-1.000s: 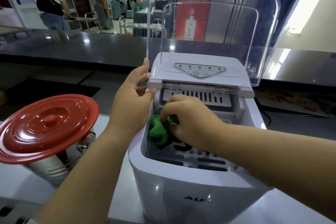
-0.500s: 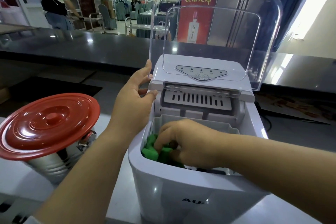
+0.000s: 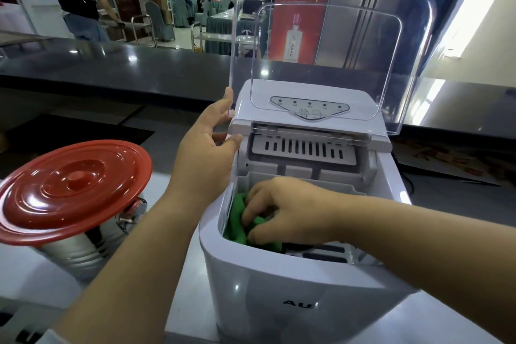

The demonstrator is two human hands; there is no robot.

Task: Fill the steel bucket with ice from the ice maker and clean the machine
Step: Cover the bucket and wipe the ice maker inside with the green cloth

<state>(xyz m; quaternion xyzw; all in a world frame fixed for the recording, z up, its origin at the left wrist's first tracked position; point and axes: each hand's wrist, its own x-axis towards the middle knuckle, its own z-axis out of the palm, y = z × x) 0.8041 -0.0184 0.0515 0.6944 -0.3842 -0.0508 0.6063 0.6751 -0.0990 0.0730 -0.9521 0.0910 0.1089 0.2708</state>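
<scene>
Behind the counter (image 3: pixel 173 64) lies a dining hall. On the desk, the ice maker (image 3: pixel 301 288) stands near the front edge. Left hand (image 3: pixel 205 153), fingers spread, props its clear lid (image 3: pixel 329 45) open so the right hand (image 3: pixel 282 209) can pinch a green cloth (image 3: pixel 237 220) and wipe the basket's left corner. Bucket (image 3: pixel 75 248) waits at the left edge, capped red.

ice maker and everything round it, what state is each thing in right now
ice maker: open
clear lid: raised upright
green cloth: bunched inside the bin
right hand: fingers gripping the cloth
left hand: open, resting on the machine's side
steel bucket: covered
red lid: on bucket, tilted
</scene>
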